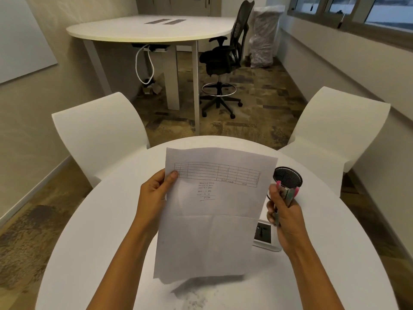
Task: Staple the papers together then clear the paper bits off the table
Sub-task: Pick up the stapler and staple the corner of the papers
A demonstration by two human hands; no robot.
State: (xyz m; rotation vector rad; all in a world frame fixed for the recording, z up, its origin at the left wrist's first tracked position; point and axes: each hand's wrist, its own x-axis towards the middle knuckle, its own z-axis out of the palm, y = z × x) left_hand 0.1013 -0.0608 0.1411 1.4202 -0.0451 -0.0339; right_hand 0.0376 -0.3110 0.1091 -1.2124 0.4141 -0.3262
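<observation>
Pink stapler (288, 194) sits tight in your right hand (285, 217). Your left hand (154, 193) pinches the papers (212, 211) up off the table (93, 231). Slide the corner farthest from that pinch into its mouth, then squeeze.

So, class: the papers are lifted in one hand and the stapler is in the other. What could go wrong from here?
1. The papers are pinched by the left hand at one edge only, so the sheets may slip out of line before stapling.
2. The right hand wraps closely around the stapler; a finger could get nipped.
3. The paper bits lie near the table edge and could be brushed off.
</observation>
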